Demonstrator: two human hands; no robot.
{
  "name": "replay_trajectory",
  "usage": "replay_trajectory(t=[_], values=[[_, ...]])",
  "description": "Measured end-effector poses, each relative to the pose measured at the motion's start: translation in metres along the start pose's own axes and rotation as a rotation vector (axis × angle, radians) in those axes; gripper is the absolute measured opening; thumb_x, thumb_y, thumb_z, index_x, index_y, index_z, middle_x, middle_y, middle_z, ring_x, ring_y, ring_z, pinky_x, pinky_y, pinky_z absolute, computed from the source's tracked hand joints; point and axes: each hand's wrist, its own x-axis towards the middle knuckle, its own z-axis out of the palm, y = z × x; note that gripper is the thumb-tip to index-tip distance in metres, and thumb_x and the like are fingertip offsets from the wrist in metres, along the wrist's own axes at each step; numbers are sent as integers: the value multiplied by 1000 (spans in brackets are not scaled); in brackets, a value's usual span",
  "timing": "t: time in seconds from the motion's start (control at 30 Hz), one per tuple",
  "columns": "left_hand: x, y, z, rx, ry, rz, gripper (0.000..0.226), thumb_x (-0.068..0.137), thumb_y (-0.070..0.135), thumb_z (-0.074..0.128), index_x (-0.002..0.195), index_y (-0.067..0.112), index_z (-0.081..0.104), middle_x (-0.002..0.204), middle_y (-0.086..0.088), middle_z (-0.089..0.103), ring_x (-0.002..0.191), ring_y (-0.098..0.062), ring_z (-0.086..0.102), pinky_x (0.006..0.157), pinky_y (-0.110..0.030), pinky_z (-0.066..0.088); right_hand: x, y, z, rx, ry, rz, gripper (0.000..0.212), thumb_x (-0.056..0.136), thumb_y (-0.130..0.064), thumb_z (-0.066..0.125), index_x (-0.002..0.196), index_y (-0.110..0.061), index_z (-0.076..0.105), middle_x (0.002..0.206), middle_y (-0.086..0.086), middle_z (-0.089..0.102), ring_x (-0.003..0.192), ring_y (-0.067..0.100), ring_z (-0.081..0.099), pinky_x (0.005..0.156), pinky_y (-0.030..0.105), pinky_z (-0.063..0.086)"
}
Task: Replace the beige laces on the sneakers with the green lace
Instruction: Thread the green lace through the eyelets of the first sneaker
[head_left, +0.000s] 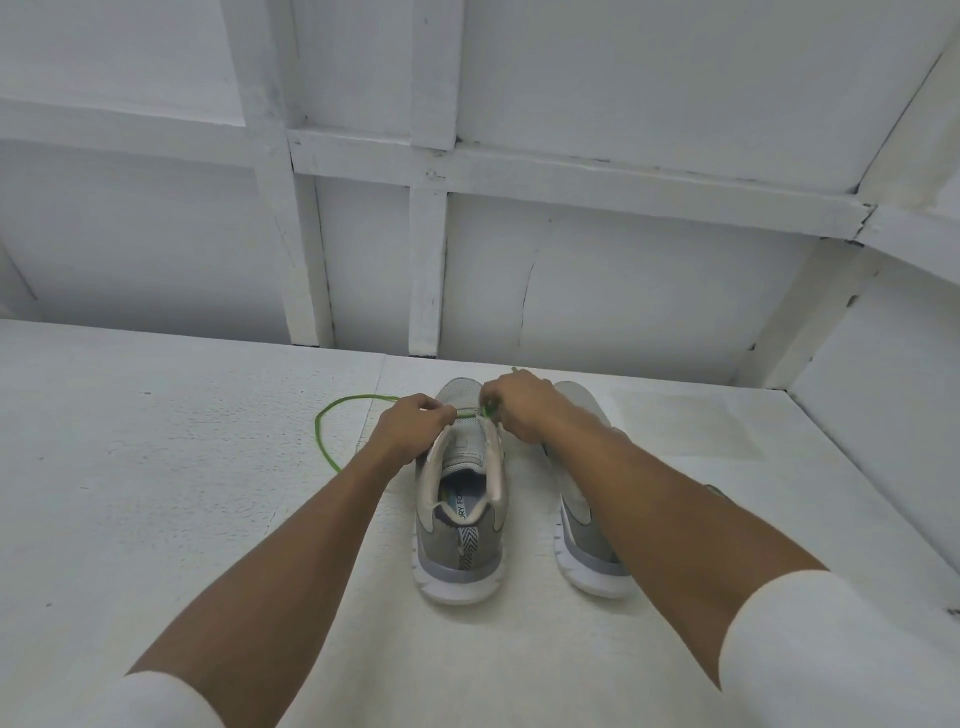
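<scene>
The left hand (410, 423) is pinching the green lace (324, 441) at the left sneaker's (460, 519) front eyelets. The right hand (519, 402) is pinching it opposite, and the slack is looping leftward over the worktop (156, 467).

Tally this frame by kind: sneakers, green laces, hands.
Sneakers: 2 (sneaker being laced, other sneaker)
Green lace: 1; green scrap behind the right forearm is too hidden to count
Hands: 2 (left hand, right hand)
Total: 5
</scene>
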Motion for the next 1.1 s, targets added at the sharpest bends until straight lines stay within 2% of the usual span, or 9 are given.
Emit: replay_trajectory(t=[0.1,0.27,0.37,0.47,0.57,0.67,0.83,0.97,1.1], values=[[-1,0,0,-13,-5,0,32,88,37,57,114,19,62,105,-7,60,84,-20,52,58,-25,40,-2,7,-8,69,73,101,13,85,-11,62,88,-24,64,100,2,65,93,25,60,72,27,40],[-1,0,0,-11,-2,0,30,86,36,58,111,19,64,114,-15,64,101,-33,60,66,-32,48,-6,23,-54,302,155,225,17,85,-22,72,74,-20,59,98,9,64,84,26,65,76,33,53],[-1,0,0,-10,1,-1,30,86,36,58,110,19,64,110,-15,65,111,-33,58,72,-37,52,-9,29,-80,506,334,302,13,89,-18,66,79,-16,60,98,14,65,77,30,68,74,40,58],[0,-2,1,-22,-2,2,29,85,37,59,109,20,63,96,-7,60,95,-29,60,64,-29,43,-19,25,-93,279,499,324,10,91,-10,51,101,-12,55,92,9,55,79,31,58,64,35,46],[3,-3,2,-13,4,14,25,89,36,56,106,19,62,88,-4,57,71,-18,48,51,-22,35,-27,10,-87,-63,145,319,24,86,-8,54,110,-10,57,96,8,58,89,30,59,71,32,43],[6,-5,-2,-8,-12,45,22,97,31,48,102,14,62,76,-5,56,57,-16,43,43,-20,30,-29,-6,-75,-8,-413,354,33,86,-41,68,81,-8,66,77,-2,67,66,19,58,69,28,47],[13,-13,-11,152,16,124,15,95,32,56,92,19,64,71,3,63,68,-17,55,61,-26,42,-30,-29,-59,324,-198,302,50,95,-49,52,77,-4,64,84,9,71,61,20,63,64,28,54],[17,-13,-13,325,13,168,20,95,31,56,86,14,62,87,-8,69,84,-25,62,70,-29,44,-33,-40,-35,628,-228,410,21,92,-16,55,74,-5,52,68,13,62,45,22,61,47,27,55],[16,-16,-16,614,80,251,24,98,24,47,104,3,56,102,-17,64,89,-32,60,69,-36,45,-35,-35,-21,619,-147,439,27,93,-6,43,66,-9,47,64,8,56,49,15,56,34,15,39]])
